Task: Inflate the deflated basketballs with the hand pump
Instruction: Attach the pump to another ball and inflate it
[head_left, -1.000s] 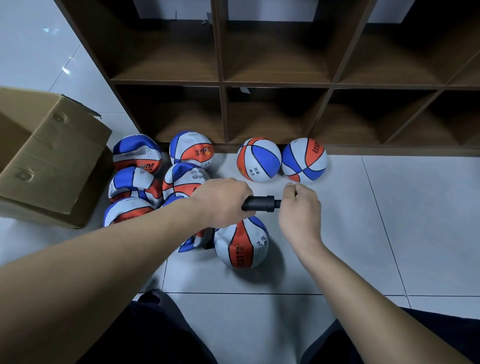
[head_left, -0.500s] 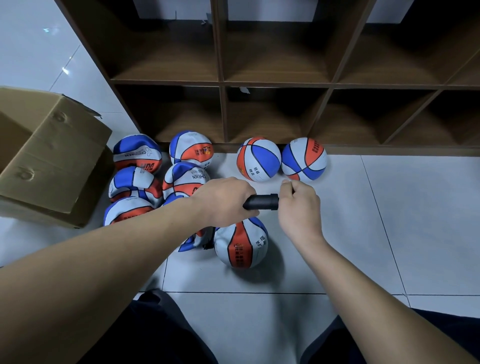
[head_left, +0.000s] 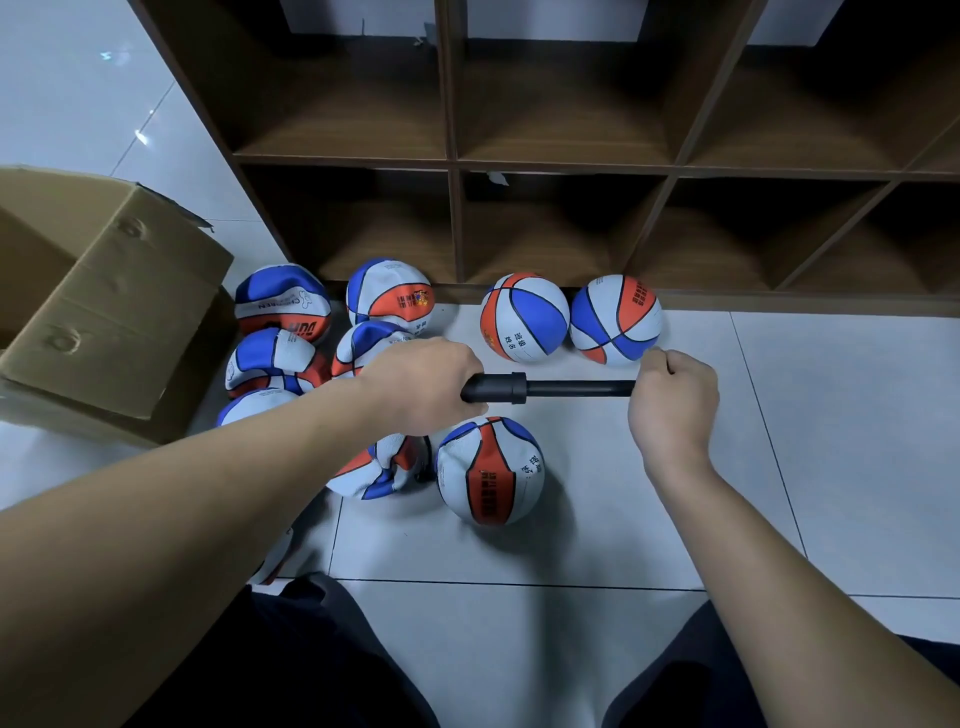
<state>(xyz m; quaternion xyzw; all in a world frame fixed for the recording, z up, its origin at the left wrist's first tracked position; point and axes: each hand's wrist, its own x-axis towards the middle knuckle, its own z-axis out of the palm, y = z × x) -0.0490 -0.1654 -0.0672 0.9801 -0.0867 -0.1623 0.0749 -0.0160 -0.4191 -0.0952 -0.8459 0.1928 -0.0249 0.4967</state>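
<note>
Both bare forearms reaching forward above the floor. Left hand (head_left: 423, 387) curled in a fist, knuckles up. Right hand (head_left: 675, 397) also fisted, well apart from the left, wrist bent slightly inward.

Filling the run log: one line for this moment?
left hand grips pump | right hand holds handle, rod out | ball below

The left hand (head_left: 423, 387) covers the hand pump's (head_left: 545, 388) near end, and the right hand (head_left: 672, 400) hides its handle. The cardboard box (head_left: 98, 317) runs off the left edge (print on the basketballs too small to read).
</note>
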